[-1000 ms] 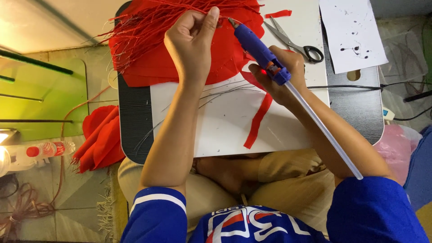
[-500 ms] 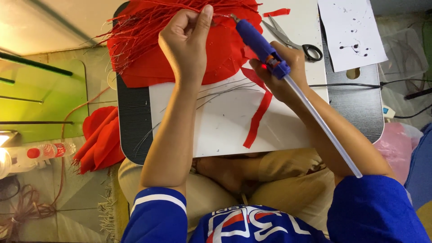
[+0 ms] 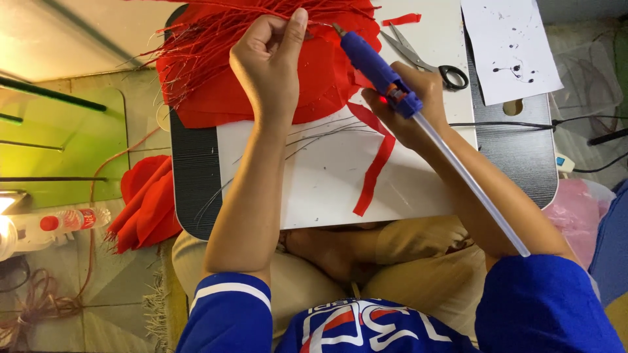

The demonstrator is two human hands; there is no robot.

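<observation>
I see the blue hot glue gun (image 3: 374, 64) clenched in my right hand (image 3: 418, 104), its nozzle pointing at the far edge of the table (image 3: 196, 183), a long clear glue stick (image 3: 471, 186) trailing back out of it over my forearm. The nozzle tip sits right beside my left hand (image 3: 271, 62), which pinches a thin red-wrapped wire (image 3: 320, 25) above the pile of red paper (image 3: 327, 78) and wire stems at the far left corner. A white sheet (image 3: 314, 176) covers the table middle, with a red paper strip (image 3: 376, 167) lying on it. Scissors (image 3: 425, 59) rest near the far right edge, beside a spotted white paper (image 3: 510, 46)
</observation>
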